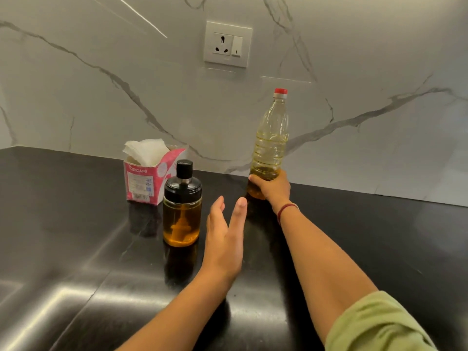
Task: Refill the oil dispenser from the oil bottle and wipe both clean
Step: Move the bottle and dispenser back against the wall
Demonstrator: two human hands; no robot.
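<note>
A tall clear plastic oil bottle (pixel 271 138) with a red cap stands upright on the black counter, partly full of pale yellow oil. My right hand (pixel 272 187) grips its base. The oil dispenser (pixel 182 206), a glass jar with a black lid and amber oil inside, stands upright to the left. Just right of the dispenser, my left hand (pixel 224 236) hovers with straight fingers, holding nothing and not touching the jar.
A pink and white tissue box (pixel 149 171) with white tissues sticking out sits behind the dispenser near the marble wall. A wall socket (pixel 228 44) is above. The glossy black counter (pixel 76 274) stretches left and toward me.
</note>
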